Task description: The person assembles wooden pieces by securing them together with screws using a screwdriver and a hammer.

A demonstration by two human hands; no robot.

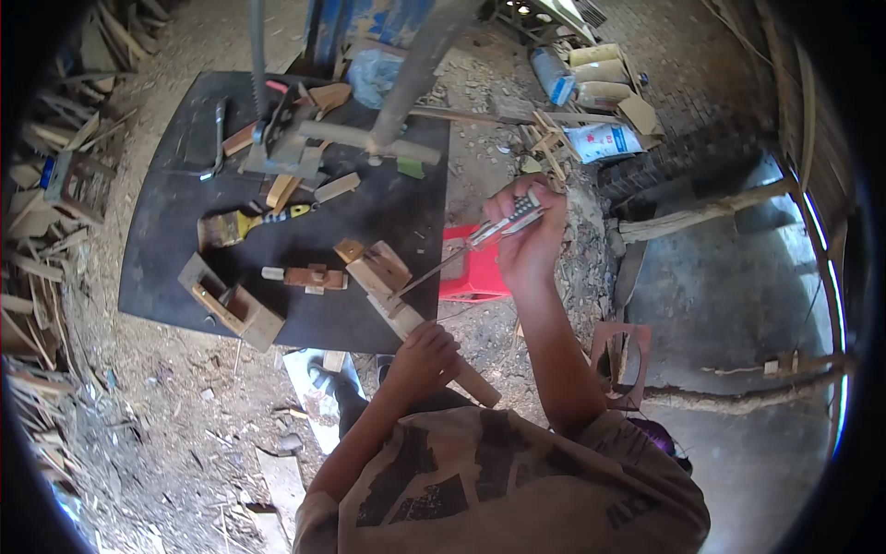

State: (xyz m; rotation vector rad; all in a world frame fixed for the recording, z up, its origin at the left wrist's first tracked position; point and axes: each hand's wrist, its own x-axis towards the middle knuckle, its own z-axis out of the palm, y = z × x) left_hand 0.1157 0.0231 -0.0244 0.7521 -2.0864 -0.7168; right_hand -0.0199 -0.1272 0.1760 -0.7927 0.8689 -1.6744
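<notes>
My right hand (528, 231) is wrapped round the black, white and red handle of a handsaw (441, 269). Its thin blade, seen nearly edge-on, slants down left to a long strip of wood (476, 382). Over that strip, below the blade, my left hand (427, 355) is closed, holding it across the front edge of the dark table (323, 212). The strip's far end lies beside a wooden block (380, 269) on the tabletop. Left of the block are a small wooden tool with a crosspiece (315, 278) and an L-shaped wooden piece (231, 302).
A yellow-handled brush (247, 223), a metal rod tool (218, 138) and wood offcuts (337, 187) lie farther back on the table. A red plastic stool (480, 275) stands at its right. Wood scraps (55, 268) are heaped along the left.
</notes>
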